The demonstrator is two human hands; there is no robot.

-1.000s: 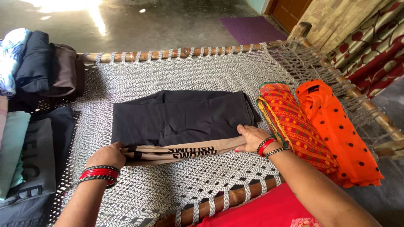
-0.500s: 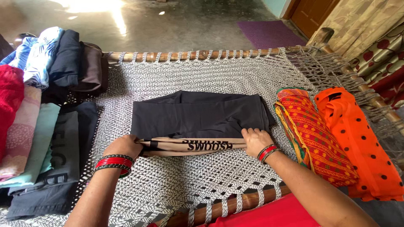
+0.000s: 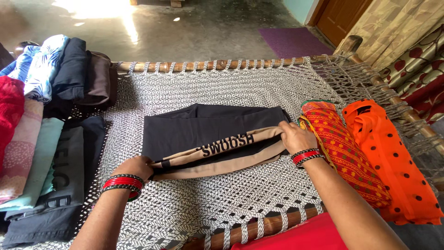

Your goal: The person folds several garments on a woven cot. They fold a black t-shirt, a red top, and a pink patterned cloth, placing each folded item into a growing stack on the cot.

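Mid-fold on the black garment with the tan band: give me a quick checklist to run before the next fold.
1. Left hand pinning the tan waistband end: ok.
2. Right hand gripping the other end, lifted: ok.
3. Black garment lying flat, no bunching: ok.
4. Woven cot surface beyond the garment bare for the fold: ok.
5. Red patterned roll apart from the right hand: not ok, close beside the wrist.
6. Layers underneath aligned: cannot tell.

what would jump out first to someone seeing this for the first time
Mid-frame on the woven rope cot, two hands, left hand and right hand, pinch the tan band of a folded black garment. Right of it lie a bright orange dotted cloth and a red patterned one.
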